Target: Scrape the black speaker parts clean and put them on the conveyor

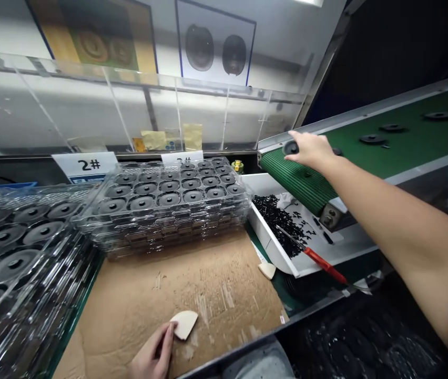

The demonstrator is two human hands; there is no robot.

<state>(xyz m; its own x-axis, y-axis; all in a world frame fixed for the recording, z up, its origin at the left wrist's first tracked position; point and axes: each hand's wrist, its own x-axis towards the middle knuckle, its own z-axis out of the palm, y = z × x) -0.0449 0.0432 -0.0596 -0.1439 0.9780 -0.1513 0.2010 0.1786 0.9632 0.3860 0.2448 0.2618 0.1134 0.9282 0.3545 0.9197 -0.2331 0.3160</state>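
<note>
Over the cardboard sheet (141, 289), my left hand (155, 350) pinches a cream-coloured, wedge-shaped flat piece (185, 324) by one corner. My right arm reaches out to the near end of the green conveyor belt (350, 168). There my right hand (313, 151) grips a black oval part (291, 148) with a round centre, between thumb and fingers. Part of it is hidden by the hand. More black oval parts (373, 139) lie farther up the belt. A second cream wedge (267, 270) rests at the cardboard's right edge.
Stacked clear plastic trays (169, 216) with black oval parts stand behind the cardboard. Another tray stack (34, 295) is at left. A white tray (283, 258) holds small black pieces; a red-handled tool (324, 265) lies across its rim. A clear partitioned rack (204, 113) runs along the back.
</note>
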